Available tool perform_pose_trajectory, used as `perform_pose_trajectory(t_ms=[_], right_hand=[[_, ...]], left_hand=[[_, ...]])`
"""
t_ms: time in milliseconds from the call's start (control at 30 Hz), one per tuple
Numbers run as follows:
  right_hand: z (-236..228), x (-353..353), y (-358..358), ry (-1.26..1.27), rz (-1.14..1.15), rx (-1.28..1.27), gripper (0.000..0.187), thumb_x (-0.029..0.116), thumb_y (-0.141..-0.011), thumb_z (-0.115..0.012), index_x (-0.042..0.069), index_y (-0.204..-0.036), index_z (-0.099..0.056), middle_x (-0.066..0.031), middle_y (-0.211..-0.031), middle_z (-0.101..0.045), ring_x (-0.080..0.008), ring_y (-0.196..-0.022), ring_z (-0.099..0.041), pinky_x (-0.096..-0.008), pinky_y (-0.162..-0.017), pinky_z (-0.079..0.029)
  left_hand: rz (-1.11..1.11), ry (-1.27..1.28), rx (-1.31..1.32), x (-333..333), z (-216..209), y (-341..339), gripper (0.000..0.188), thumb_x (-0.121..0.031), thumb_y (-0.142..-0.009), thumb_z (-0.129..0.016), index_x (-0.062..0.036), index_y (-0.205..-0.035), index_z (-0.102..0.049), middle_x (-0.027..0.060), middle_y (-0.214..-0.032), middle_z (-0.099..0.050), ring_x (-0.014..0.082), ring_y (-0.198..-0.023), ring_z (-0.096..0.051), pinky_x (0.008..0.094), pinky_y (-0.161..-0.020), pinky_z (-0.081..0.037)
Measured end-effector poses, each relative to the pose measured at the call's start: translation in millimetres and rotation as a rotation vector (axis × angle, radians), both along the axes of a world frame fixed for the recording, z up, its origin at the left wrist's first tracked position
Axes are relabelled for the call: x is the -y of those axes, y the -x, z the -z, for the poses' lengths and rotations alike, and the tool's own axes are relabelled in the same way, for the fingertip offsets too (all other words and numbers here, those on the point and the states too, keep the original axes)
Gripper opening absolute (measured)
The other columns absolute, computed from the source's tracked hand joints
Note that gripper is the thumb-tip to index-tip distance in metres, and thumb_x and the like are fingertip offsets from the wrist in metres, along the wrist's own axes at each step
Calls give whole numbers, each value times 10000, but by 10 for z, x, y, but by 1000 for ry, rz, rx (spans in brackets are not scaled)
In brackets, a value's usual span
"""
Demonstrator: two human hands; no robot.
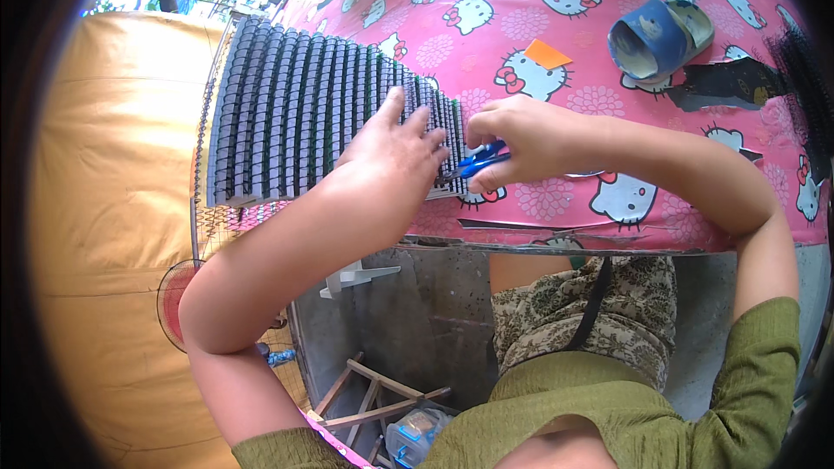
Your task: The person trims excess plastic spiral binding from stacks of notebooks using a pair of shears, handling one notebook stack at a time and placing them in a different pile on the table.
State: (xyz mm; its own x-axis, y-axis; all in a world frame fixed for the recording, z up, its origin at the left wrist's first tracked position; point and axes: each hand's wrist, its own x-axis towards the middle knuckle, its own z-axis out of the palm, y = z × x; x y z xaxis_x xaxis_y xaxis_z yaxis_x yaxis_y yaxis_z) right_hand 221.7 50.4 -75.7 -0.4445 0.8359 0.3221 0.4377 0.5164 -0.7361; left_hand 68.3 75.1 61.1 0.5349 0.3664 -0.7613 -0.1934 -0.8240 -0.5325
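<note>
A row of wire-bound pads or booklets (300, 113) lies overlapped on the table, their black wire loops in ridges facing up. My left hand (395, 148) rests on the right end of this row, fingers spread and lying on the loops. In my right hand (530, 139) are small blue-handled pliers (482, 161). Their dark jaws touch or nearly touch the binding at the row's near right corner, close to my left fingertips. Exactly what the jaws grip is too small to tell.
The pink table cover (539, 195) has cartoon cats and a torn front edge. Farther back lie an orange paper piece (547, 54), a blue slipper (651, 39) and a black scrap (725, 85). A yellow-orange curtain (113, 208) hangs left, beside a red round fan (176, 304). Below stands a wooden frame (382, 386).
</note>
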Motion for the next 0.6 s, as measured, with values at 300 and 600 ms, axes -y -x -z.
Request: perform_pose_trajectory(t_ms=[300, 600], right_hand=[[59, 94, 60, -226, 105, 182, 476, 355, -726, -767, 34, -1033, -597, -138, -1032, -579, -301, -1014, -580, -430, -852, -453], [169, 68, 63, -522, 180, 221, 449, 324, -699, -781, 50, -994, -582, -117, -1015, -563, -297, -963, -575, -422, -822, -466]], left_hand=[[-53, 38, 49, -44, 39, 24, 462, -202, -770, -705, -57, -1201, -627, 77, -1323, -540, 243, -1325, -406, 496, -1144, -209], [-40, 70, 102, -46, 35, 21, 351, -163, -736, -725, -47, -1065, -689, 104, -1239, -598, 270, -1297, -441, 501, -1134, -236]])
